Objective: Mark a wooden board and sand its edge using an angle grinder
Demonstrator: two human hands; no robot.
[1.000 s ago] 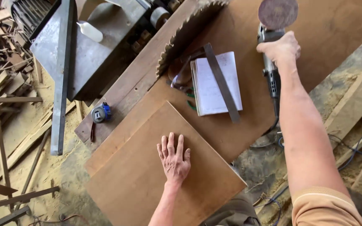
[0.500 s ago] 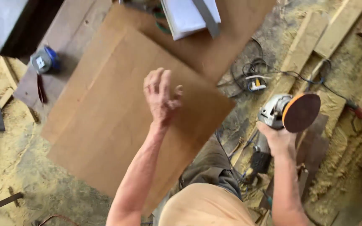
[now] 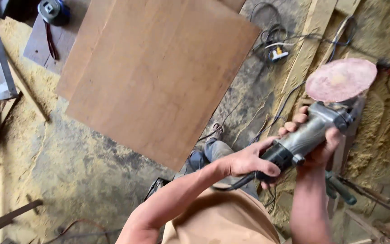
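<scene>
Both hands grip our sander [image 3: 312, 131]: left hand [image 3: 249, 160] wrapped around its rear handle by the cord, right hand [image 3: 317, 147] clasping the body, so the disc [image 3: 341, 80] faces up at two o'clock, clear of the panel [image 3: 159, 77] at eleven.

Woodworking shop: sawdust [image 3: 5, 113], plywood panels [image 3: 159, 77]

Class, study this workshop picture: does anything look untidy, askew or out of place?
Yes. Sawdust lies heaped across the floor, and tangled cables trail through it. The top plywood panel sits skewed, its corner overhanging the bench.
</scene>
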